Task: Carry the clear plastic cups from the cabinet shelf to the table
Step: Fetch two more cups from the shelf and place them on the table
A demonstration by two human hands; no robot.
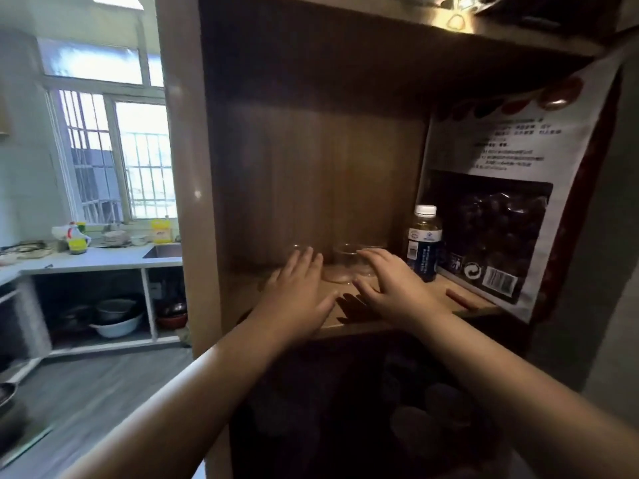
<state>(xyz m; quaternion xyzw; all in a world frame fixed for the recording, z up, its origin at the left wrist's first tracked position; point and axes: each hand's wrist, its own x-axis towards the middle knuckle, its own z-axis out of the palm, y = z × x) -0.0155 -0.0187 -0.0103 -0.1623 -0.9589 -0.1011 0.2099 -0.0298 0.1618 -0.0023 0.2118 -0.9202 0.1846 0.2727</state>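
Observation:
Clear plastic cups (342, 266) stand near the back of the wooden cabinet shelf (242, 292), faint against the dark wood. One cup's rim shows just past my left fingertips, others between and behind my two hands. My left hand (299, 292) reaches over the shelf with fingers spread, holding nothing. My right hand (390, 288) is also open, its fingers at the side of a cup; whether they touch it I cannot tell.
A small bottle with a white cap (424, 245) stands right of the cups. A large printed bag (501, 209) leans against the cabinet's right side. To the left lie a kitchen counter (90, 261), a sink and a barred window.

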